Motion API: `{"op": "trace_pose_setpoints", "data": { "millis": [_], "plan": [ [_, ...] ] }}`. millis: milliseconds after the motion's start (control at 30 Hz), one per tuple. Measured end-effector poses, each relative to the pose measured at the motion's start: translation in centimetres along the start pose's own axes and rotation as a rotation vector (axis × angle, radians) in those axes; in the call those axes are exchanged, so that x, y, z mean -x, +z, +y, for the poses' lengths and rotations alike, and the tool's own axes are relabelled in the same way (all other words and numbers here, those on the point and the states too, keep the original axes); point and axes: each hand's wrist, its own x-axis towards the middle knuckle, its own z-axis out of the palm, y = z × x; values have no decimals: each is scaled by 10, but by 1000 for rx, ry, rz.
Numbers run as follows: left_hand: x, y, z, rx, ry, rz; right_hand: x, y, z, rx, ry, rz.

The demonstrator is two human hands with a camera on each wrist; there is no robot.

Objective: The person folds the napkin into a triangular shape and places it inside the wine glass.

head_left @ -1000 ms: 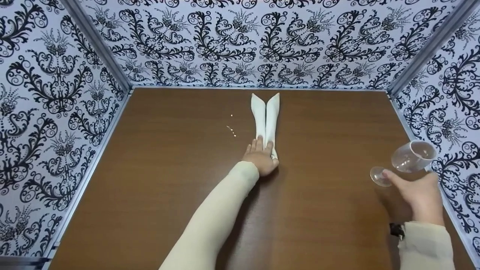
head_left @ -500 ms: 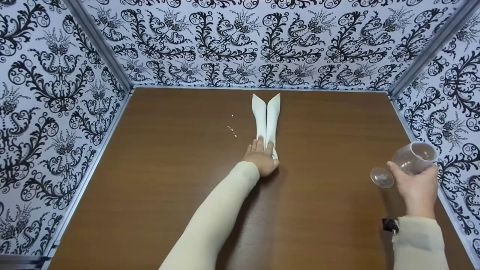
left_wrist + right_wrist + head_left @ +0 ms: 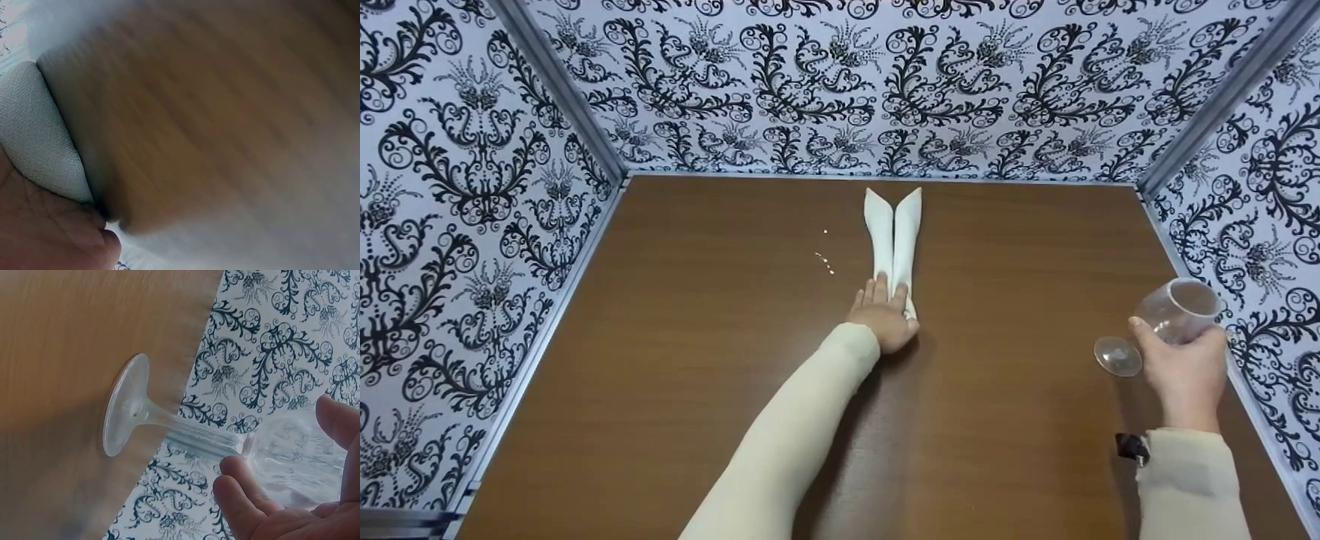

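A white folded napkin (image 3: 894,232) lies on the brown table (image 3: 697,337), its two pointed ends toward the back wall. My left hand (image 3: 885,315) rests flat on its near end with straight fingers; the left wrist view shows the napkin (image 3: 39,140) beside my palm (image 3: 39,230). At the right edge my right hand (image 3: 1185,367) grips the bowl of a clear stemmed glass (image 3: 1166,319), tilted, foot pointing left. In the right wrist view the glass (image 3: 169,427) shows its foot and stem, fingers (image 3: 247,495) curled round the bowl.
Patterned black-and-white walls (image 3: 840,82) enclose the table on the left, back and right. A few small pale specks (image 3: 825,259) lie left of the napkin. Cream sleeves (image 3: 787,450) cover both arms.
My right hand has closed round the glass bowl and carried the tilted glass slightly left and up. The left hand and napkin have stayed put.
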Motion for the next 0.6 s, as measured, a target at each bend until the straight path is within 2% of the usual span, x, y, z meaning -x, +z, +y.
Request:
{"op": "trace_pose_setpoints", "data": {
  "millis": [133,333,600],
  "plan": [
    [9,-5,3,-11,1,-2,1,8,-8,-28,-20,-10],
    [8,-4,2,-13,-7,-17,5,28,-22,-17,-76,-28],
    [7,-6,1,-10,-10,-38,16,59,-53,-56,-232,-39]
  ]
}}
